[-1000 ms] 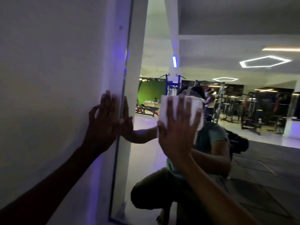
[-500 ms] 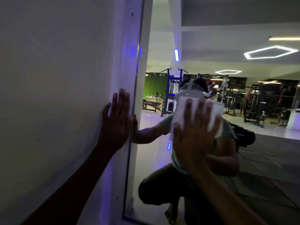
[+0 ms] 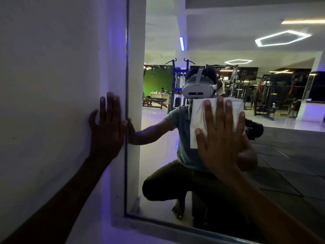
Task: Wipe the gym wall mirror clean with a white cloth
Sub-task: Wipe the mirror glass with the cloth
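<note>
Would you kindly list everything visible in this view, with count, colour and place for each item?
Frameless glass wall mirror: one, reflective, centre and right, bottom left corner in view.
Folded white cloth: one, white, flat against the mirror at centre right.
Painted plaster wall: one, white with blue tint, left of the mirror.
Reflected crouching person with white headset: one, in the mirror, centre.
Reflected gym machines: several, dark, mirror background.
Reflected hexagonal ceiling lights: two, white, upper right.
Left hand: one, flat on the wall at the mirror's edge.
Right hand: one, fingers spread, pressing the cloth.
</note>
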The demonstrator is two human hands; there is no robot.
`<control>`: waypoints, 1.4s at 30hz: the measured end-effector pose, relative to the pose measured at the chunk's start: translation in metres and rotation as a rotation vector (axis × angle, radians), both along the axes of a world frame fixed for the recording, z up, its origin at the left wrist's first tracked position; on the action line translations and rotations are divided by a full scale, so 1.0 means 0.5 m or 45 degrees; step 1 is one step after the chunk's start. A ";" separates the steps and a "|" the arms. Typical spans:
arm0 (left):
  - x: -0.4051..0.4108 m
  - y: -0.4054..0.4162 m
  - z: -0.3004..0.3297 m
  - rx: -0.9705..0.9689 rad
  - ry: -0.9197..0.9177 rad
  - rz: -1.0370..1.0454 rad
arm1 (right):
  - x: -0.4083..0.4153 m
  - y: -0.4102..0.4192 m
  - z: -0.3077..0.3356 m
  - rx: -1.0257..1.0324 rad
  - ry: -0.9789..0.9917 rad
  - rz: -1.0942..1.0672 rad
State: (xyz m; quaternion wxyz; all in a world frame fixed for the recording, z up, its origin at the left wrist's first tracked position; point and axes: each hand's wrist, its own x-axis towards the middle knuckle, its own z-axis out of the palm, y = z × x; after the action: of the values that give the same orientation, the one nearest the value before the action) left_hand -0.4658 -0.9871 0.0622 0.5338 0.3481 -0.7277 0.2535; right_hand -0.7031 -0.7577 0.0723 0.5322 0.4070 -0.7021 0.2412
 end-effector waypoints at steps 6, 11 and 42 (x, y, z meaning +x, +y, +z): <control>-0.009 0.026 -0.084 0.021 -0.061 -0.075 | 0.124 -0.145 0.016 0.066 0.025 0.124; 0.009 0.031 -0.083 -0.005 -0.107 0.003 | 0.109 -0.133 0.022 0.240 0.250 0.294; 0.012 0.037 -0.179 0.056 -0.135 -0.202 | 0.157 -0.163 -0.106 0.265 0.148 0.319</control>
State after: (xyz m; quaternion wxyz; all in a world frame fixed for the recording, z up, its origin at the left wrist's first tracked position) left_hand -0.4599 -0.9688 -0.0273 0.5054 0.2870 -0.7856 0.2123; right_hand -0.6244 -0.8393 0.0191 0.4925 0.5575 -0.6352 0.2078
